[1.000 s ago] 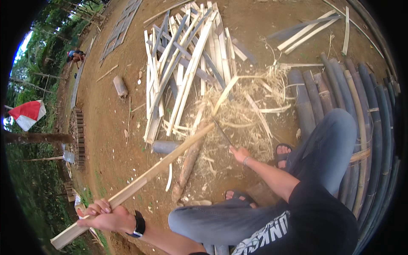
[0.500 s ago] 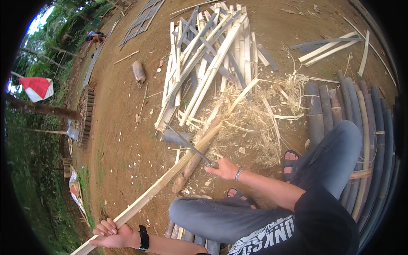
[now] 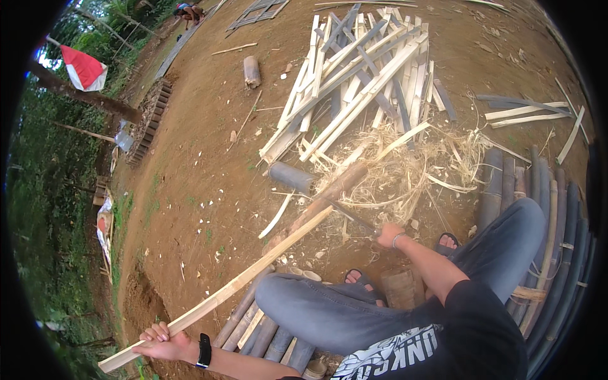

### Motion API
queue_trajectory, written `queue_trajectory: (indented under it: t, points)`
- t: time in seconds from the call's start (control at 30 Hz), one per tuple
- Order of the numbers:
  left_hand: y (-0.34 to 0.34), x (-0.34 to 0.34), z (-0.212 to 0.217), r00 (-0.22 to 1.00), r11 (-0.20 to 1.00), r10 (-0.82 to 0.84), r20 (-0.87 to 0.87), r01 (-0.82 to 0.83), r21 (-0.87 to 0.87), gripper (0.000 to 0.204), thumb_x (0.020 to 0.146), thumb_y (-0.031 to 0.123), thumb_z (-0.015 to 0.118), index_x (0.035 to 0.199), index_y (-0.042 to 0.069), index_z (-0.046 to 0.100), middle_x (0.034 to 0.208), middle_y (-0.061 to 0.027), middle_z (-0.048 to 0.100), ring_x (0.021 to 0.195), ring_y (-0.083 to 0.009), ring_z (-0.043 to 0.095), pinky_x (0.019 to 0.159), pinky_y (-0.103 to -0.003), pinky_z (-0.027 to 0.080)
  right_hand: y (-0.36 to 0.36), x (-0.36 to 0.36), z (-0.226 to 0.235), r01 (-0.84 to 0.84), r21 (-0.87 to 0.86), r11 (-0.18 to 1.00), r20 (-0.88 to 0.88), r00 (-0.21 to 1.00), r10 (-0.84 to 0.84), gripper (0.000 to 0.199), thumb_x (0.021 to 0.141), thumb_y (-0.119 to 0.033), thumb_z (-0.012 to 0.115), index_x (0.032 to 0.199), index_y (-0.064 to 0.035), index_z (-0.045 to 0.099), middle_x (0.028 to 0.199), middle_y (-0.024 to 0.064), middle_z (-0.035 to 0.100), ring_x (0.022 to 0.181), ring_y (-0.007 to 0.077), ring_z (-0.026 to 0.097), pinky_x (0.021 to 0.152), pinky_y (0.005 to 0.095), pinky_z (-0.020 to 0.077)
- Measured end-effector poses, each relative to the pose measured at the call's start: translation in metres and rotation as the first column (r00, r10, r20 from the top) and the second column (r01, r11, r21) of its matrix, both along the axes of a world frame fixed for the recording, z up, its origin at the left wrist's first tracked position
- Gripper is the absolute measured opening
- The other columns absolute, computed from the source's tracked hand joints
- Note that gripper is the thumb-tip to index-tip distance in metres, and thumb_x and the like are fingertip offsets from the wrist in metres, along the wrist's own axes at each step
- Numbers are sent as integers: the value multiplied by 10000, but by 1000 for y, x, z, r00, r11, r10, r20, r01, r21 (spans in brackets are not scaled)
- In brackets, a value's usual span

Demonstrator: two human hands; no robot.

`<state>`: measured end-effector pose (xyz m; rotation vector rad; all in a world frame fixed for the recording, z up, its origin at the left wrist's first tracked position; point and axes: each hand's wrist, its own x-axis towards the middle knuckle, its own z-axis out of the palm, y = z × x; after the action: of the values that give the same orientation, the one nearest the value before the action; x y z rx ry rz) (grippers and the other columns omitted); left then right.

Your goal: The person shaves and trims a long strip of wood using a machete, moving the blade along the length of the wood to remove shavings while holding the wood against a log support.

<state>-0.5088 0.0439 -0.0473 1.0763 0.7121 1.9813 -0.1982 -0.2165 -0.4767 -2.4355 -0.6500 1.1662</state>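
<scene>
A long pale split bamboo strip (image 3: pixel 234 285) slants up from the lower left. My left hand (image 3: pixel 166 342) is closed around it near its lower end. The strip's far end is beside a brown log (image 3: pixel 335 188) on the ground. In my closed right hand (image 3: pixel 389 235) is the handle of a machete (image 3: pixel 356 218). Its dark blade points up and left, with the tip close to the strip's far end; whether they touch I cannot tell. Curly bamboo shavings (image 3: pixel 405 168) lie heaped beyond the blade.
Beyond the shavings stands a big pile of split bamboo strips (image 3: pixel 367 69). A dark bamboo piece (image 3: pixel 291 177) lies left of the log. Bamboo poles (image 3: pixel 544 240) are stacked at my right; more poles (image 3: pixel 278 342) lie under my leg. Another person (image 3: pixel 189 12) crouches far off.
The machete has moved right, off the strip, to beyond its far end. The strip's far end has drawn back toward me. The whole view has shifted, so the pile appears farther right.
</scene>
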Motion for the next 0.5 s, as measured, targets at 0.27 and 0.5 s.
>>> queue_trajectory:
  t: [0.27,0.5]
  points:
    - [-21,-109,58,994,989,20,111,-36,142,539,977,523,263,605,135,314,474,25,246,377,-79,236,358,-199,204,-13,42,31,-70,-47,996,63,995,72,424,688,-279,628,902,86,658,948,285,638,889,384,640,814,405,510]
    - [-38,-48,33,988,993,65,141,-78,89,547,969,545,271,604,142,329,468,32,250,374,-69,227,347,-198,182,-14,75,129,-88,67,994,195,978,74,478,691,-366,668,850,84,663,858,294,640,830,396,643,782,407,513]
